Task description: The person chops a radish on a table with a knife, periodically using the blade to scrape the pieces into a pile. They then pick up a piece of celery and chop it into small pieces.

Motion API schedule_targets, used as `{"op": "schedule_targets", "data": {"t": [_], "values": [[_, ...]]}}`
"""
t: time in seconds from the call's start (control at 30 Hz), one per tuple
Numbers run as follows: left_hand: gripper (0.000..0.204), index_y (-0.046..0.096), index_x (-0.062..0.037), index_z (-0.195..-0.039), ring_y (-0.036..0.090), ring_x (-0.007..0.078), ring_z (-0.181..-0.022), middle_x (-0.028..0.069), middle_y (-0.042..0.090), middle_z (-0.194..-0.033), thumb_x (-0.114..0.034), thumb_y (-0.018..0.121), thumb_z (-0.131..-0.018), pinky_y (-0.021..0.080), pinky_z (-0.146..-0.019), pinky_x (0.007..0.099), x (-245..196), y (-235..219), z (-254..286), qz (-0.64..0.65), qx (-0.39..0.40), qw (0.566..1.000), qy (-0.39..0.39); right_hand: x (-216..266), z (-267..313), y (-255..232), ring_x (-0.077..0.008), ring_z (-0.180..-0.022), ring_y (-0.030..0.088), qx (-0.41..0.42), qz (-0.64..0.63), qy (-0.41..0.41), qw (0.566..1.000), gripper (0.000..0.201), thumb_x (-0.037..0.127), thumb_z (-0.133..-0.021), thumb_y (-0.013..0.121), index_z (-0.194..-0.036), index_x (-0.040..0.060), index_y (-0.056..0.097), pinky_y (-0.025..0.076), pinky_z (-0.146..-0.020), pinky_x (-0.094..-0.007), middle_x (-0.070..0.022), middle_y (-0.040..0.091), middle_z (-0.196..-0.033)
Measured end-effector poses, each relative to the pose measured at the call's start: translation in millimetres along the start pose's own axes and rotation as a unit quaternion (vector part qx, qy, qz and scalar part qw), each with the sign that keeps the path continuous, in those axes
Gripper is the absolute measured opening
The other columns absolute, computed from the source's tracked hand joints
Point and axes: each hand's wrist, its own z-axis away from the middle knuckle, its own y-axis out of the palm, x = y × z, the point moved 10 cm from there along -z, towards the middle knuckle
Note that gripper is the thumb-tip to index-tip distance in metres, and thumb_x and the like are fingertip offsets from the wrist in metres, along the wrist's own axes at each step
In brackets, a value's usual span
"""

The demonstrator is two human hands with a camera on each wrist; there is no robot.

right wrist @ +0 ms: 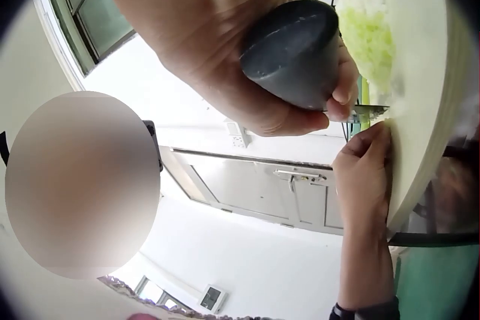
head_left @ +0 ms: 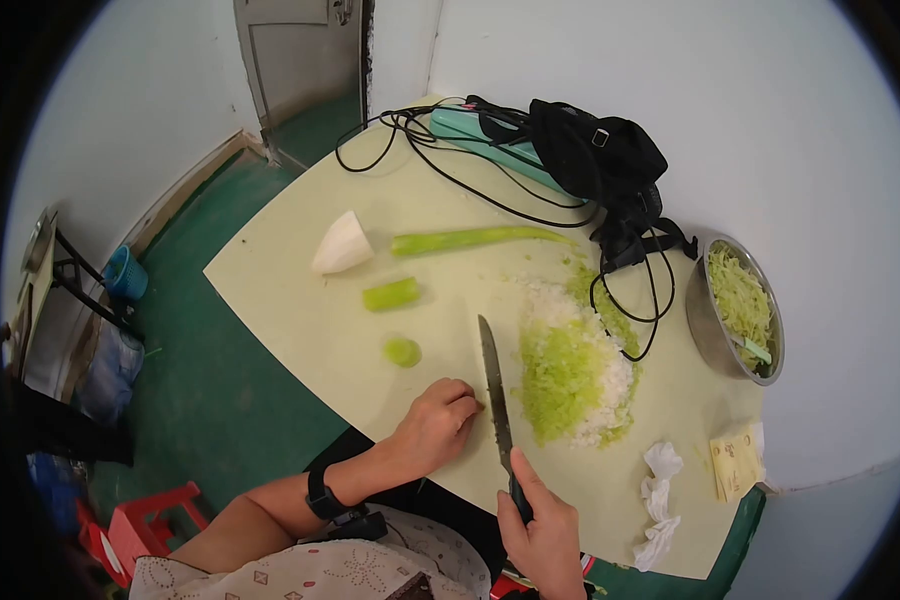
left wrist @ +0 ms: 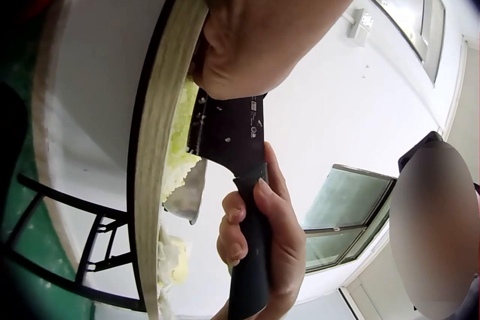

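Note:
My right hand [head_left: 540, 530] grips the black handle of a kitchen knife [head_left: 495, 385], its dark blade pointing away from me over the table [head_left: 310, 310]. Broad and specked with bits, the blade [left wrist: 229, 132] shows in the left wrist view. Just left of it, my left hand [head_left: 435, 425] rests low at the table with curled fingers, its fingertips close to the blade; I cannot tell whether they hold a piece. Finely chopped green and white vegetable [head_left: 570, 375] lies heaped right of the knife. Beyond the left hand lie a round green piece [head_left: 402, 351] and a short green stem piece [head_left: 391, 294].
Farther back are a white radish-like chunk [head_left: 343, 243] and a long green stem [head_left: 470, 239]. A black bag [head_left: 600, 150] with loose cables stands at the back. On the right are a metal bowl [head_left: 703, 310] of shredded vegetable, crumpled tissue [head_left: 657, 505] and a yellow packet [head_left: 737, 462].

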Motion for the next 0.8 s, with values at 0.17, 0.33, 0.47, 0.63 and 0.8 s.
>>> {"op": "schedule_targets", "data": {"t": [0.17, 0.33, 0.47, 0.63, 0.8], "values": [[0.015, 0.064, 0.0003, -0.079, 0.060, 0.0317, -0.078, 0.0141, 0.060, -0.084, 0.007, 0.066, -0.065, 0.050, -0.067, 0.0369, 1.1, -0.2, -0.7, 0.001, -0.003, 1.000, -0.001, -10.6, 4.3, 9.2, -0.0270, -0.054, 0.060, 0.020, 0.018, -0.001, 1.000, 0.049, 0.009, -0.083, 0.062, -0.131, 0.0045, 0.052, 0.048, -0.052, -0.0355, -0.0163, 0.059, -0.067], [0.015, 0.063, -0.0001, -0.078, 0.059, 0.0320, -0.077, 0.0137, 0.059, -0.082, 0.007, 0.066, -0.065, 0.050, -0.066, 0.0372, 0.4, -0.6, -0.3, 0.008, -0.014, 1.000, 0.001, -4.1, -8.7, 8.1, -0.0235, -0.054, 0.056, 0.014, 0.009, 0.014, 1.000, 0.046, 0.005, -0.083, 0.062, -0.127, -0.0003, 0.053, 0.045, -0.054, -0.0305, -0.0191, 0.060, -0.070], [0.015, 0.063, -0.0005, -0.078, 0.059, 0.0319, -0.077, 0.0133, 0.058, -0.081, 0.007, 0.066, -0.065, 0.049, -0.065, 0.0373, 1.9, -3.2, 1.0, 0.013, -0.021, 1.000, -0.003, -8.3, -11.6, 5.5, -0.0223, -0.051, 0.053, -0.005, -0.023, 0.054, 0.998, 0.045, 0.005, -0.083, 0.061, -0.127, -0.0003, 0.053, 0.045, -0.053, -0.0305, -0.0181, 0.058, -0.066], [0.015, 0.063, -0.0004, -0.078, 0.059, 0.0318, -0.077, 0.0134, 0.058, -0.081, 0.007, 0.066, -0.065, 0.049, -0.065, 0.0374, 1.5, -1.6, 0.9, 0.007, -0.019, 1.000, -0.004, 0.2, 3.4, 1.9, -0.0197, -0.048, 0.041, -0.017, 0.004, -0.033, 0.999, 0.043, 0.007, -0.090, 0.055, -0.132, 0.0025, 0.051, 0.038, -0.048, -0.0301, -0.0154, 0.053, -0.063], [0.014, 0.063, -0.0007, -0.077, 0.059, 0.0319, -0.076, 0.0137, 0.059, -0.081, 0.007, 0.066, -0.065, 0.049, -0.064, 0.0379, 0.8, -3.0, 1.0, 0.010, -0.015, 1.000, 0.001, -2.6, 1.3, 5.5, -0.0185, -0.048, 0.046, 0.000, 0.012, -0.012, 1.000, 0.044, 0.006, -0.086, 0.059, -0.129, 0.0007, 0.053, 0.042, -0.050, -0.0293, -0.0150, 0.054, -0.062]]}}
